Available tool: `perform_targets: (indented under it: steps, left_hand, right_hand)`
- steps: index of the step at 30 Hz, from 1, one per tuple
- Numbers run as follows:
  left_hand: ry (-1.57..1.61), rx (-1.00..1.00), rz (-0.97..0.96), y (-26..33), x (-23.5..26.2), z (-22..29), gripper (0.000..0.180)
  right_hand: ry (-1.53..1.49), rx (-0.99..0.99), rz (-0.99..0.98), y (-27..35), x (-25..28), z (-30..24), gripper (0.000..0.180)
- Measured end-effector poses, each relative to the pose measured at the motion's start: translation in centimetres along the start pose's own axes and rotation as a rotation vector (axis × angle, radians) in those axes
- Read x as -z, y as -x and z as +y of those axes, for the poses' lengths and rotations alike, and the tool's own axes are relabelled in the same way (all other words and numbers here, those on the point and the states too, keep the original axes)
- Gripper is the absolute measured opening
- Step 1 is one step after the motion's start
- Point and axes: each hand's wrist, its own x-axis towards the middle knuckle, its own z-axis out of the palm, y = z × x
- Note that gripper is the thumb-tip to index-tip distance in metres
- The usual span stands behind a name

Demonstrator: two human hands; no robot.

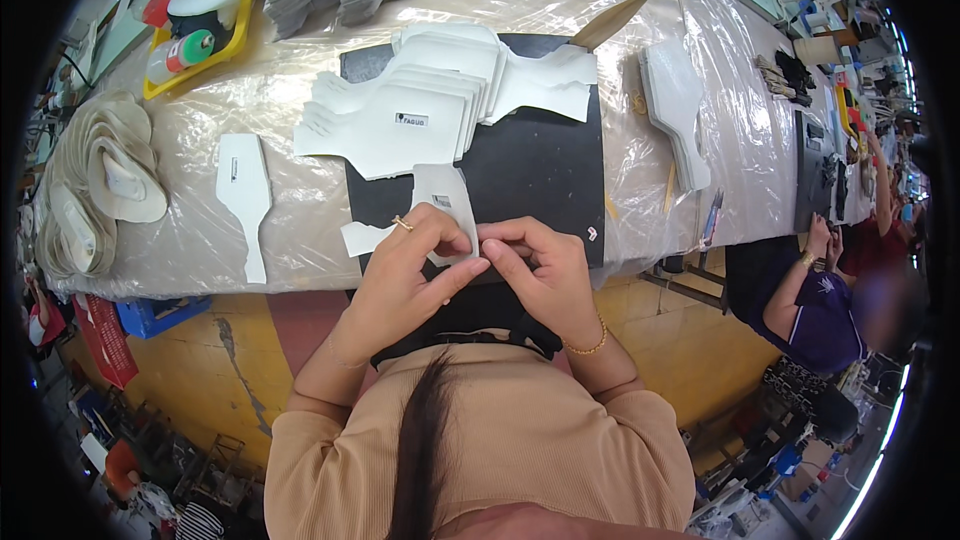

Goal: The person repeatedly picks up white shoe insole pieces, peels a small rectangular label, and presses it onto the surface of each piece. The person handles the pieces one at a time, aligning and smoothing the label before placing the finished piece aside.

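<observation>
Your left hand pinches a white cut panel; your right hand, nearly closed, meets its edge, hold unclear. The yellow tray contains a green-capped bottle.

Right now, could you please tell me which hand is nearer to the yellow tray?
Left. The left hand is below and to the right of the yellow tray; the right hand is farther right.
</observation>
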Motion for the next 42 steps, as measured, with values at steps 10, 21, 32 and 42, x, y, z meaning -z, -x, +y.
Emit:
perform_targets:
  steps: [10,21,32,42]
  left_hand:
    - [-0.034,-0.024,0.112,0.2,-0.3,0.1,0.009]
    - [-0.081,-0.110,0.181,0.0,-1.2,-0.1,0.003]
    - [-0.079,-0.118,0.174,-0.4,-1.2,-1.0,0.002]
    - [-0.097,-0.116,0.118,-0.4,-1.2,-1.4,0.004]
  right_hand:
    - [-0.012,0.048,0.042,0.1,-0.8,0.5,0.014]
    - [0.291,0.304,0.156,-0.2,-1.7,1.0,0.013]
    - [0.385,0.383,0.090,-0.6,-0.9,1.6,0.016]
    - [0.313,0.290,0.114,-0.6,-0.8,1.8,0.014]
